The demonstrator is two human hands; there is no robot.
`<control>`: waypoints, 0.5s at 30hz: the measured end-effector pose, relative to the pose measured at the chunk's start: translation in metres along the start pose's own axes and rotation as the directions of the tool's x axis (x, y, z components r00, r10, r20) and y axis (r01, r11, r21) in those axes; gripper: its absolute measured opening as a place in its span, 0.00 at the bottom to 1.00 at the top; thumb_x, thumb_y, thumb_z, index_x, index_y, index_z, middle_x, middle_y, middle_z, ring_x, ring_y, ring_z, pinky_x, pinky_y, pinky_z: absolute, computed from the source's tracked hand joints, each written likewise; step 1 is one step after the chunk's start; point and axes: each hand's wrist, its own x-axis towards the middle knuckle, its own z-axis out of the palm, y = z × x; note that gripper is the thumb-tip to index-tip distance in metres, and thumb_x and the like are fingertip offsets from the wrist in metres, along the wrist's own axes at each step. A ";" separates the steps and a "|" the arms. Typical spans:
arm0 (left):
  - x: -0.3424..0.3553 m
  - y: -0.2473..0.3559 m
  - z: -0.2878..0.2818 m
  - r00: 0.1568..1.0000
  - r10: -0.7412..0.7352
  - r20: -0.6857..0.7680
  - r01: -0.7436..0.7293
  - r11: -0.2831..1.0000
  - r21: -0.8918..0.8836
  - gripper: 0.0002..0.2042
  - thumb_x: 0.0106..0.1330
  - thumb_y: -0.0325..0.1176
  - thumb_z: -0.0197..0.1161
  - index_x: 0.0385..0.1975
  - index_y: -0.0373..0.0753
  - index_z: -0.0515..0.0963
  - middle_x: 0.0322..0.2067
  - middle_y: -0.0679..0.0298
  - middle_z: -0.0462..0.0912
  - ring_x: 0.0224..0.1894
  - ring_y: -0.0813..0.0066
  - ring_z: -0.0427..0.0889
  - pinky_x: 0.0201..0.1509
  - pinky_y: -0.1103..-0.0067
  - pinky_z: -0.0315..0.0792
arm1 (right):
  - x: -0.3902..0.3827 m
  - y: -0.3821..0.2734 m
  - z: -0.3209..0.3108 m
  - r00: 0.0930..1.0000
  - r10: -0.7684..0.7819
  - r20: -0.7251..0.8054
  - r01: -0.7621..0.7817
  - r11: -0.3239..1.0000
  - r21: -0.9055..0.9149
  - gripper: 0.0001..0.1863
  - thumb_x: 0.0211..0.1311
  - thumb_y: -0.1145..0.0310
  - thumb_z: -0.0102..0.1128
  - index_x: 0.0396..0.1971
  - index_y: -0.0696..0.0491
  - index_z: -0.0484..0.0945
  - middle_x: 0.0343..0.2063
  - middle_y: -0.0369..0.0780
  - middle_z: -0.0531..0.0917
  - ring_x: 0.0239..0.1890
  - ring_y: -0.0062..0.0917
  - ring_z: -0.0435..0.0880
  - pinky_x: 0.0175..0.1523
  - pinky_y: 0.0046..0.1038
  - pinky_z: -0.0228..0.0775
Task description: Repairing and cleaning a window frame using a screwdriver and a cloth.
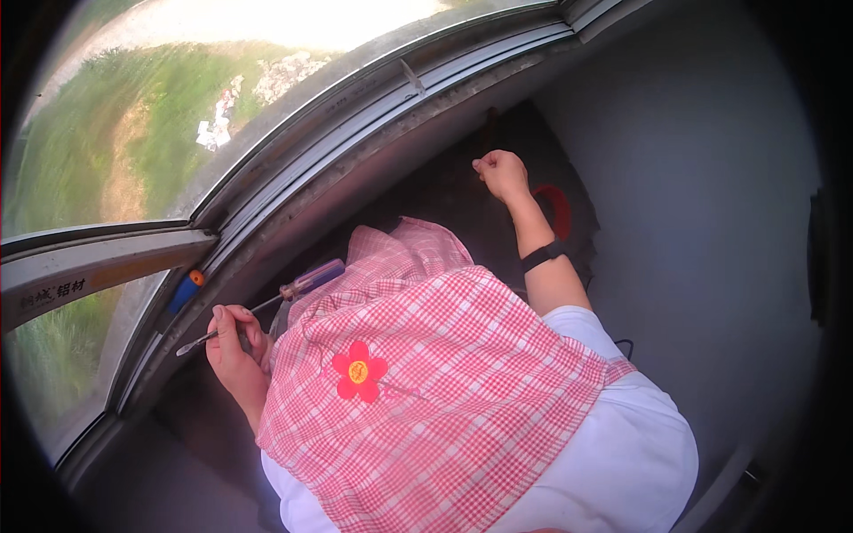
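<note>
My left hand (234, 351) is closed on the metal shaft of a long screwdriver (313, 275), whose purple handle points up and to the right, over the red-and-white checked apron (426, 346) that I wear. The shaft's far end sticks out past my fingers to the left. On the window ledge just above that hand is an orange-and-blue handled object (187, 290). My right hand (502, 175) is raised farther forward and to the right, fingers curled in a pinch; what it holds, if anything, is too small to make out.
An aluminium-framed window (107, 258) runs along my left, with grass and rubble outside below. A pale wall (693, 195) stands on my right. Behind my right hand, a red rounded object (555, 213) sits low in the dark space, and a dark cord shows beside my right arm.
</note>
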 end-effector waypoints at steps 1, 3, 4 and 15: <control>0.005 0.002 0.004 1.000 0.010 0.000 -0.010 1.000 0.001 0.17 0.76 0.41 0.47 0.26 0.37 0.70 0.15 0.69 0.65 0.10 0.88 0.53 0.11 0.86 0.46 | 0.014 0.003 0.002 0.994 -0.092 -0.066 0.096 0.993 0.069 0.14 0.56 0.61 0.64 0.39 0.54 0.84 0.36 0.42 0.85 0.37 0.30 0.85 0.42 0.32 0.74; 0.016 0.006 0.009 0.999 0.018 -0.046 -0.017 1.000 0.005 0.17 0.76 0.41 0.47 0.26 0.37 0.70 0.14 0.69 0.65 0.10 0.88 0.53 0.11 0.86 0.45 | 0.013 -0.039 -0.009 0.947 -0.227 -0.229 0.262 0.955 0.137 0.13 0.56 0.62 0.64 0.38 0.54 0.84 0.35 0.42 0.84 0.36 0.30 0.84 0.42 0.33 0.74; 0.021 0.008 0.012 0.999 0.021 -0.029 -0.020 0.999 0.027 0.18 0.76 0.42 0.47 0.26 0.37 0.70 0.14 0.70 0.65 0.10 0.88 0.53 0.12 0.85 0.44 | 0.006 -0.063 -0.018 0.860 -0.324 -0.393 0.414 0.895 0.168 0.12 0.56 0.64 0.64 0.38 0.53 0.84 0.34 0.42 0.84 0.35 0.31 0.84 0.42 0.33 0.74; -0.004 -0.001 0.010 0.999 -0.012 0.049 0.009 0.998 0.056 0.18 0.76 0.42 0.47 0.26 0.37 0.70 0.13 0.70 0.64 0.10 0.88 0.53 0.14 0.85 0.46 | -0.014 -0.143 -0.055 0.740 -0.601 -0.301 0.528 0.797 -0.292 0.20 0.59 0.48 0.60 0.28 0.53 0.80 0.28 0.42 0.82 0.33 0.40 0.81 0.38 0.39 0.72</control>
